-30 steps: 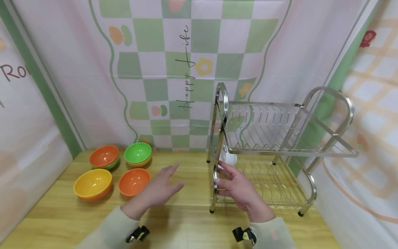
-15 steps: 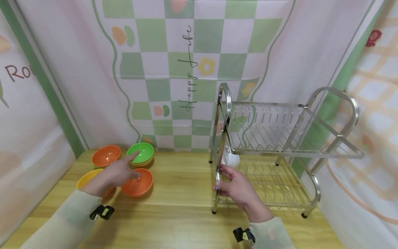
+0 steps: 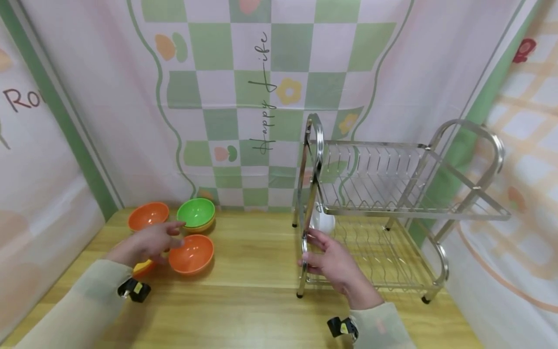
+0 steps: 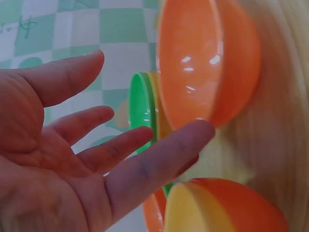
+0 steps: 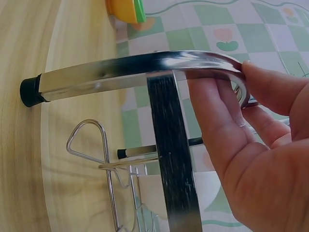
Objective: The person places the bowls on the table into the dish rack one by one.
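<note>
Gripping the curved metal tube at the near left end of the two-tier chrome dish rack, the person's right hand wraps its fingers behind the tube and sets its thumb against the other side. Just beyond that hand, on the rack's lower tier, I can see a white rounded dish, partly hidden by the upright. The rest of the rack stretches away to the right of the right hand, its upper tier standing higher than the knuckles.

Over among the bowls, the left hand hovers with its fingers spread and fairly straight, the thumb well apart from them, and has hold of nothing. Just to its right sits a single orange bowl; the index fingertip overlaps its rim in the left wrist view, and I cannot tell whether they touch. Past the fingertips stands a green bowl nested in a yellow bowl. Directly beyond the back of the left hand is a darker orange bowl set in a green one. Beneath the palm, mostly covered, lies another yellow bowl stacked in an orange one. All the bowls rest upright on the wooden counter.
</note>
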{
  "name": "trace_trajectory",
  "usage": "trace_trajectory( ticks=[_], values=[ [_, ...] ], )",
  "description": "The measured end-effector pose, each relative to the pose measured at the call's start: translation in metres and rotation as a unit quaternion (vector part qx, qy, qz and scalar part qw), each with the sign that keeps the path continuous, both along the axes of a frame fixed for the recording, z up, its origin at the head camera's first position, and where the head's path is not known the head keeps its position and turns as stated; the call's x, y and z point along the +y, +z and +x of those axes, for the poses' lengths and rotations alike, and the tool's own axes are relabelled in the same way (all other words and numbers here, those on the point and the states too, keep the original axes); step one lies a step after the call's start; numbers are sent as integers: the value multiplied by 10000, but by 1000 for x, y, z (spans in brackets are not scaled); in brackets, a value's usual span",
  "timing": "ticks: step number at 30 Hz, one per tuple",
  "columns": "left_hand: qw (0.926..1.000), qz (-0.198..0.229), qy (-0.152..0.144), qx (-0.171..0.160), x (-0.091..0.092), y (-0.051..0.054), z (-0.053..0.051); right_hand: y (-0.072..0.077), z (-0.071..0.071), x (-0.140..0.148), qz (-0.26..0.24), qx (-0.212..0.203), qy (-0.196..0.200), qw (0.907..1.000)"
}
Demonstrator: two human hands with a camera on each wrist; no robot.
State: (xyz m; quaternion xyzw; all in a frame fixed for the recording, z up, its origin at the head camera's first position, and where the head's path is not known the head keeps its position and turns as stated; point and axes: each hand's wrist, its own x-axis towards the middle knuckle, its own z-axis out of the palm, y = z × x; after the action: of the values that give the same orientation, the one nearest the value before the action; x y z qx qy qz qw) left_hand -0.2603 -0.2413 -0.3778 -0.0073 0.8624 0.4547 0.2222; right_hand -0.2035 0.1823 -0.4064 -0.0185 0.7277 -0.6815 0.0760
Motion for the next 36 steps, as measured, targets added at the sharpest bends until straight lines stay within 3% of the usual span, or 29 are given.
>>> trace_trajectory(
  ticks=[6, 12, 18, 27, 30, 36],
  values=[
    [9999, -22, 69, -124, 0, -11, -3, 0, 1, 1, -42, -30, -2, 10000],
    [9997, 108, 109, -179, 1, -22, 2, 0, 1, 1, -33, -49, 27, 10000],
    [9969, 639, 245, -393, 5, -37, 9, 0, 1, 2, -31, -61, 40, 10000],
    [9764, 2030, 524, -522, -2, -63, 13, -2, 1, 1, -26, -45, 41, 10000],
    [9672, 2408, 549, -597, -3, -67, 14, -3, 1, 2, -42, -53, 46, 10000],
    [9589, 2729, 447, -642, -4, -71, 15, -3, 0, 3, -71, -71, 51, 9999]
  ],
)
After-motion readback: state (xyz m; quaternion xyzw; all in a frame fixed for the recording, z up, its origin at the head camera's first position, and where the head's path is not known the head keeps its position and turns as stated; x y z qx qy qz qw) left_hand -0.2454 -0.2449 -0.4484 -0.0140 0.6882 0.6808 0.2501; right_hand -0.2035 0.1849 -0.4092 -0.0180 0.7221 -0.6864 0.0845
